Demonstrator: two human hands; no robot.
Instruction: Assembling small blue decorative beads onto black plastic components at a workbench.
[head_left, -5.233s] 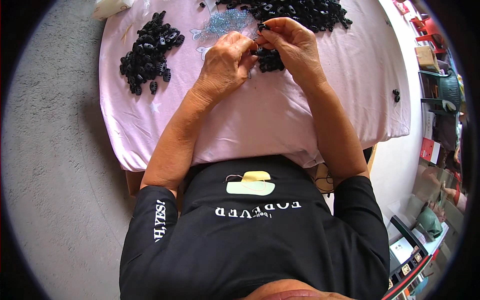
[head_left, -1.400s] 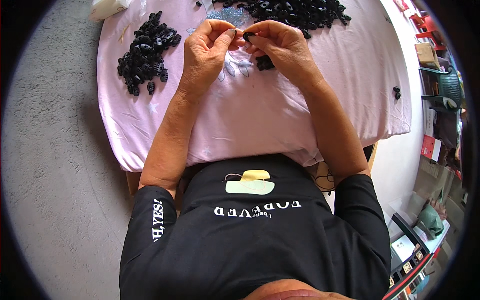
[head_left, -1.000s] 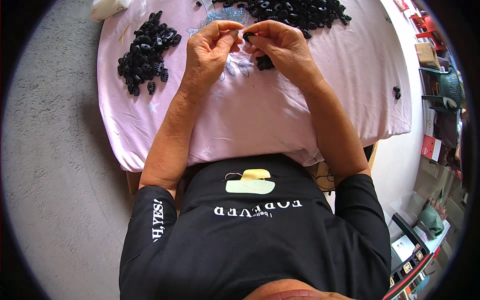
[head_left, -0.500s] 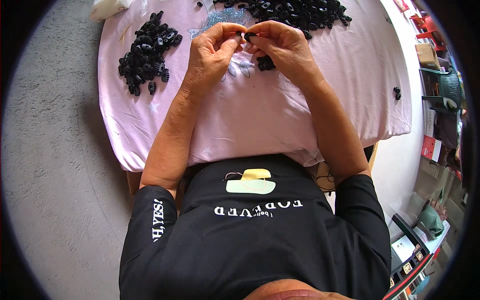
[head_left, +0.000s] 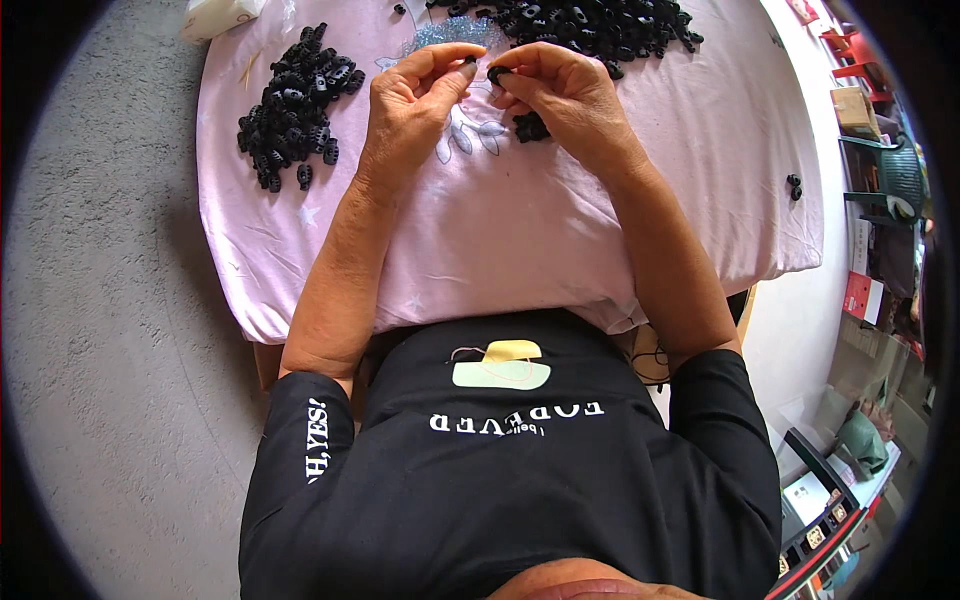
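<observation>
My left hand (head_left: 408, 112) pinches a tiny black piece (head_left: 470, 60) between thumb and forefinger, above the far middle of the table. Close to its right, my right hand (head_left: 565, 95) is closed on a small black plastic piece (head_left: 496, 74) that looks like a cord lock. A narrow gap separates the two pieces. Beneath my right hand lies a small cluster of black pieces (head_left: 531, 127). Just beyond my fingertips is a heap of tiny shiny pale-blue parts (head_left: 450, 35), too small to name.
A heap of black plastic pieces (head_left: 300, 105) lies on the left, and a larger black heap (head_left: 600, 25) at the far side. Two black pieces (head_left: 794, 187) sit near the right edge of the pink tablecloth (head_left: 520, 230). A white bag (head_left: 215, 18) stands far left.
My left hand has drawn slightly left, away from my right hand, opening a gap between the two held pieces. My right hand has stayed almost still.
</observation>
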